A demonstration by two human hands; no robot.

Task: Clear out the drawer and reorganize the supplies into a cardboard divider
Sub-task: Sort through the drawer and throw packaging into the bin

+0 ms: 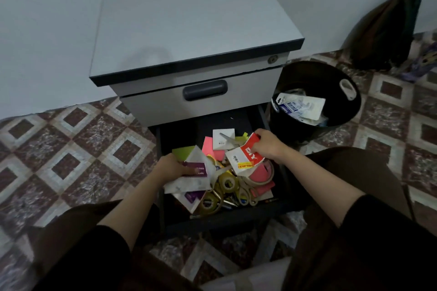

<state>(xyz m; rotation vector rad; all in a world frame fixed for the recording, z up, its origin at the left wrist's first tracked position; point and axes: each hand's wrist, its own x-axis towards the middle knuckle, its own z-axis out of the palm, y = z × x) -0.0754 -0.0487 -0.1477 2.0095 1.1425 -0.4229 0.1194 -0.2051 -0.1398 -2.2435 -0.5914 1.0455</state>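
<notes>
Dark-sleeved arms reach from the camera into the open bottom drawer (pixel 224 222) of one grey cabinet (pixel 189 19) on a patterned tile floor (pixel 71 149).
The hands are apart: the left hand (pixel 171 168) grips a purple-labelled packet (pixel 195 170), the right hand (pixel 267 146) pinches a red-and-white packet (pixel 246 158). The drawer holds three tape rolls (pixel 228 183), pink and yellow note pads (pixel 208 146) and scissors (pixel 225 138). One black bin (pixel 354 106) beside it holds packaging (pixel 300 106).

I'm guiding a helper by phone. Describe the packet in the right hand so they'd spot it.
The grey cabinet has its cluttered lower drawer open. On its right side the right hand grips the packet: white with a red end and a yellow label, unlike the pink pads nearby.
</notes>
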